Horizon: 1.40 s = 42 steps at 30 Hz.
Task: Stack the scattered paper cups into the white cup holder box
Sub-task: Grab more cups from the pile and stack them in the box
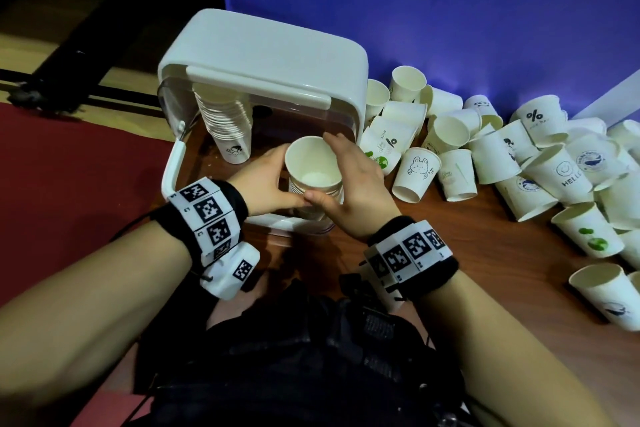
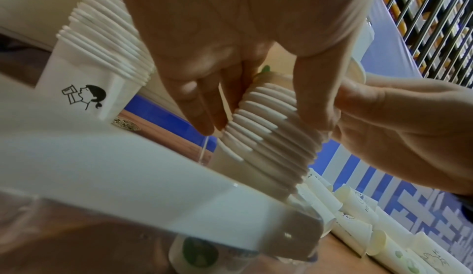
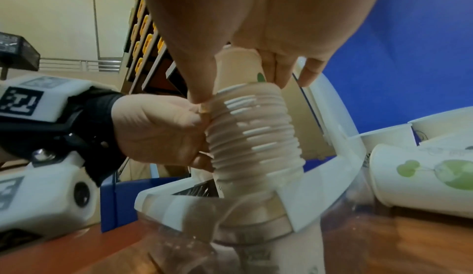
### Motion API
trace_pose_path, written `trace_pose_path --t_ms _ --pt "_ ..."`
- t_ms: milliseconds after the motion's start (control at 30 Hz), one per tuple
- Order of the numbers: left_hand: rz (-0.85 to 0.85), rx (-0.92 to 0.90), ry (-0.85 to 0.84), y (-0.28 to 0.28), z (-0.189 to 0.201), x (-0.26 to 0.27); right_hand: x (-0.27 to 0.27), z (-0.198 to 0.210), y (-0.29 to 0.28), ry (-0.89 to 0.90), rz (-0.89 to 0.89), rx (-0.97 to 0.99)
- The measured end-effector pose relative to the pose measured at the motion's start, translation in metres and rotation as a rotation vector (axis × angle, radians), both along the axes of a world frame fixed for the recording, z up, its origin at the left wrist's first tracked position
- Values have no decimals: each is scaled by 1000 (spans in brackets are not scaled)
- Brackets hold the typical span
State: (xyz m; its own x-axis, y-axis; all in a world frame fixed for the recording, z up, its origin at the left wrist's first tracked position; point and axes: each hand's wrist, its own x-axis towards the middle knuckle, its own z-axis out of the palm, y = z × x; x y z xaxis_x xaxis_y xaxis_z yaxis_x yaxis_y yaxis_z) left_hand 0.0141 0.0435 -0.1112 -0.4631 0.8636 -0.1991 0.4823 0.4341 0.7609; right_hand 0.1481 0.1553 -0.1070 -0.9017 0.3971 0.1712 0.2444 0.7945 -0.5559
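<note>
Nested stack of white paper cups (image 1: 313,180) | gripped by left hand (image 1: 265,180) and right hand (image 1: 353,191) | base hidden in white plastic holder box (image 1: 263,55) (count unclear)

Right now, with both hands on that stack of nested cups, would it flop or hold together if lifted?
The stack of nested cups probably lifts as one fairly stiff, light column, since the rims sit tightly nested. Its thin paper walls could dent under a squeeze. The top cup sits higher, so it may slip off.

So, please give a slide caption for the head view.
Both hands, left hand and right hand, hold a stack of cups in the white box.
</note>
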Motion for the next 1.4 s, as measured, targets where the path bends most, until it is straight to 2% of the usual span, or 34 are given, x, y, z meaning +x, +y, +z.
trace_pose_path --t_ms 100,167,300,400,500,600,700,867,1067,1267,1400 --pt "-32 -25 21 -1 3 0 1 0 -4 -96 -18 90" --pt "-50 -54 55 -2 4 0 3 2 -3 -219 -12 131" --pt "-59 -152 115 -4 8 0 6 3 2 -367 18 130" --pt "-39 -182 226 -10 23 7 13 5 6 -354 41 99" --pt "-5 -87 383 -15 50 21 31 11 20 -254 60 7" --pt "-48 22 411 -3 74 46 58 14 50 -182 -4 -82" --pt "-121 48 379 33 81 73 86 14 98 -215 -149 -100" --pt "-100 -76 301 123 56 101 106 3 185 -373 -322 -32" --pt "-102 -336 366 222 4 105 88 -17 242 -555 -228 41" --pt "-228 -475 439 258 -22 100 78 -30 263 -636 -108 64" --pt "-273 -425 481 252 -14 101 92 -19 262 -579 -49 73"
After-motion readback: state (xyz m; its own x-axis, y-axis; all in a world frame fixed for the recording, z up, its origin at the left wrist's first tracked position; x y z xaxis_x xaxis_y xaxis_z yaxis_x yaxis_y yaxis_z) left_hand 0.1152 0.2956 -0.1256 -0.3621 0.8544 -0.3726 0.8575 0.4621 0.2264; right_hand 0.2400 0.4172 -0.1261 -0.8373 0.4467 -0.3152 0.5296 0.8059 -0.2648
